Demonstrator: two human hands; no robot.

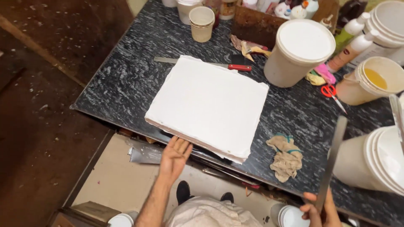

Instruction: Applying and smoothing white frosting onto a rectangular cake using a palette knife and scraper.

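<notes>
On the dark marbled table (126, 80), the flat-open left hand (174, 155) touches a white slab (210, 105); the right hand (320, 212) apparently grips a metal strip (332, 159).

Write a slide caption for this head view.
Left hand under white-coated board's edge on dark marble table; right hand holds long metal blade.

The right hand (322, 212) is cut off by the bottom edge. The slab (208, 105) hides part of the knife (227, 65). The buckets (376, 162) run off the right edge.

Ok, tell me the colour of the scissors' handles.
Red, on the scissors by the tubs, seen in the head view.
</notes>
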